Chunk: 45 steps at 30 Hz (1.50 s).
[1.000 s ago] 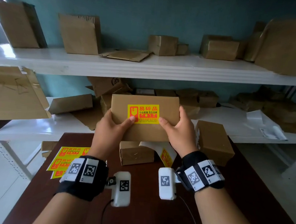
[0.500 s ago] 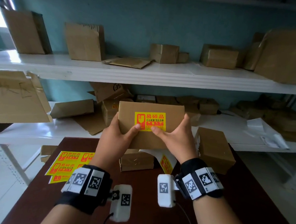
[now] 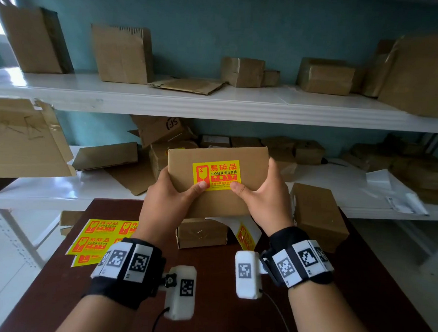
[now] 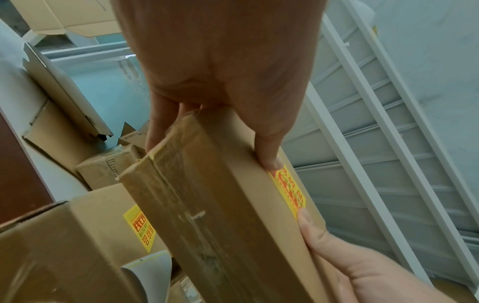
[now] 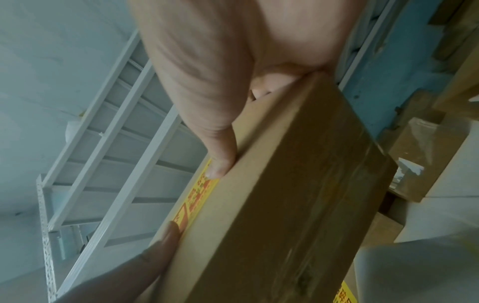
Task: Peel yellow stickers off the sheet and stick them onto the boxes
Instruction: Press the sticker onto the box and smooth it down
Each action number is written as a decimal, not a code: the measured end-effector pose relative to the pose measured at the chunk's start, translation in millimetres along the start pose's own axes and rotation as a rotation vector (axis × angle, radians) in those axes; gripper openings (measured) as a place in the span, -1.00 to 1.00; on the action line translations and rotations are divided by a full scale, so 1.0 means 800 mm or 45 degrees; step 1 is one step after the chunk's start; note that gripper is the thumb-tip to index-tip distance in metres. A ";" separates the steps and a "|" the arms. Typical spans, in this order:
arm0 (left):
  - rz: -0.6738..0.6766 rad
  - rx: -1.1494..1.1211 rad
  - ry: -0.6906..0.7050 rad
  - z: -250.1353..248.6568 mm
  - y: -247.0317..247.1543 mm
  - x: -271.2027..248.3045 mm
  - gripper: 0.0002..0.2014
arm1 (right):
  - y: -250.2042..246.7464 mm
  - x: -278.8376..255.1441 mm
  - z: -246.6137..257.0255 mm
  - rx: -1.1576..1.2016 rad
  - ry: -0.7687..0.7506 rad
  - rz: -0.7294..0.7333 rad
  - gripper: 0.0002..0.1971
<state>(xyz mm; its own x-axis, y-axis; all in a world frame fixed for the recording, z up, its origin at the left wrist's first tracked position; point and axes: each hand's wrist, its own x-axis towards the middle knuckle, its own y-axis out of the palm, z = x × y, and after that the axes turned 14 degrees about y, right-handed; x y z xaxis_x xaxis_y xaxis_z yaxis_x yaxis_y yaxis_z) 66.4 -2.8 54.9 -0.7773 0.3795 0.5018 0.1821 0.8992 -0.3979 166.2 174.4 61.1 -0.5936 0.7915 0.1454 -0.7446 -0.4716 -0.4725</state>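
A flat cardboard box (image 3: 251, 165) is held up in the air over the dark table, its wide face toward me. A yellow sticker (image 3: 216, 173) with red print sits on that face. My left hand (image 3: 169, 201) grips the box's left end, thumb on the sticker's lower left corner. My right hand (image 3: 262, 196) grips the right end, thumb on the sticker's lower right corner. In the left wrist view the box (image 4: 220, 205) shows its taped edge and the sticker (image 4: 287, 190) along its side. The right wrist view shows the box (image 5: 298, 194) and sticker (image 5: 199, 196) likewise. A sheet of yellow stickers (image 3: 100, 238) lies at the table's left edge.
On the brown table (image 3: 230, 318) a small box (image 3: 201, 233) lies under the held one, beside a curled sheet (image 3: 245, 233) with a yellow sticker. A taller box (image 3: 316, 216) stands at the right. White shelves (image 3: 216, 104) behind carry several cardboard boxes.
Both hands have kept hold of the box and carried it slightly lower and to the right. The thumbs have slid down to the sticker's bottom corners.
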 end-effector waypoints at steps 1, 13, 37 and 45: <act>-0.001 -0.019 -0.004 0.000 -0.001 -0.001 -0.29 | -0.002 0.000 0.000 -0.008 -0.009 0.008 0.02; -0.052 -0.029 -0.005 0.003 -0.012 0.008 -0.28 | -0.001 -0.001 -0.004 0.162 0.005 0.145 -0.22; -0.044 0.011 -0.005 0.006 -0.013 0.004 -0.20 | 0.007 -0.004 -0.003 0.222 0.054 0.177 0.00; -0.021 0.002 0.017 0.006 -0.012 0.004 -0.14 | 0.001 -0.002 0.005 0.310 0.147 0.143 -0.10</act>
<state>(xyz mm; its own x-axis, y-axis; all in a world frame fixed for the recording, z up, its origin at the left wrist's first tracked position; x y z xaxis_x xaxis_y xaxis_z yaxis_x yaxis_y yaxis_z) 59.7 -11.4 56.7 -0.7721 0.3675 0.5185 0.1684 0.9050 -0.3906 165.1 171.2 63.7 -0.6486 0.7612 -0.0023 -0.7356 -0.6275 -0.2552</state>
